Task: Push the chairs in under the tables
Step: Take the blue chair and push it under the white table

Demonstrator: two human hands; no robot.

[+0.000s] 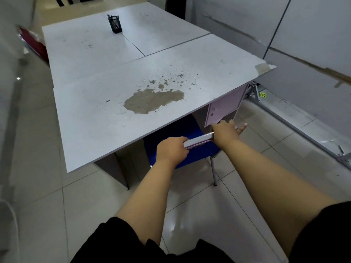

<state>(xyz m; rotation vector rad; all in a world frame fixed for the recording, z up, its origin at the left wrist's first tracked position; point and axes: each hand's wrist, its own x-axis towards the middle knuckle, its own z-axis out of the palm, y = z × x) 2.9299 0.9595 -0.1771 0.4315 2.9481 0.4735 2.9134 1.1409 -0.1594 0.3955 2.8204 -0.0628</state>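
Note:
A blue chair (197, 154) with metal legs stands at the near edge of the white table (106, 118), its seat mostly under the tabletop. The top rail of its backrest (199, 139) shows as a pale bar. My left hand (171, 149) is curled around the left end of that rail. My right hand (227, 131) rests on the right end, its fingers stretched out past the rail toward the table's pink side panel (224, 106). The chair's front part is hidden by the tabletop.
The tabletop has a large worn brown patch (153, 100). A black pen holder (115, 23) stands on the far table. A grey partition wall (303, 44) with a metal floor rail runs along the right. A red object (32, 41) sits at the far left. The floor is tiled.

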